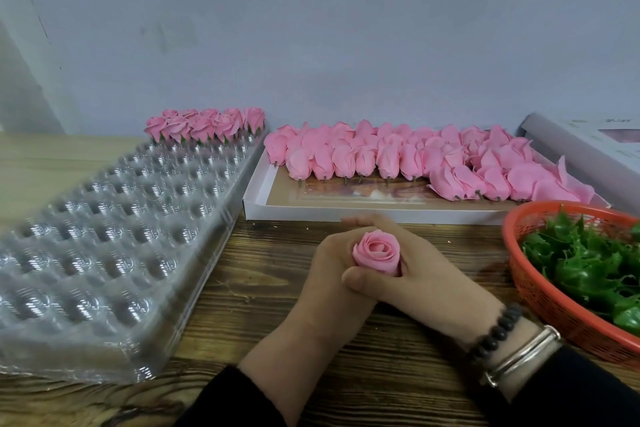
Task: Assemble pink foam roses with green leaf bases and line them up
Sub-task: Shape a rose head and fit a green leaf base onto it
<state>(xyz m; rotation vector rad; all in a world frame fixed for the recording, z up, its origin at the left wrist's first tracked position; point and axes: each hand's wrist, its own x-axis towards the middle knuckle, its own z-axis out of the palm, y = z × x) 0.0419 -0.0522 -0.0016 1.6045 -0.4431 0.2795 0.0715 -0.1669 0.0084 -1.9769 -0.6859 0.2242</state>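
A pink foam rose [376, 252] stands upright between both hands over the wooden table, bloom facing up. My left hand [329, 274] wraps it from the left; my right hand [429, 274] wraps it from the right, thumb across the front. Its base is hidden by the fingers. Finished roses with green bases [204, 125] fill the far rows of a clear plastic tray [104, 236]. Loose pink roses [415, 156] lie in a white box [256, 198]. Green leaf bases [588, 263] fill an orange basket [540, 291].
A white box lid [588, 142] lies at the far right behind the basket. A grey wall rises behind the table. Bare wooden table top [270, 253] shows between the tray and my hands.
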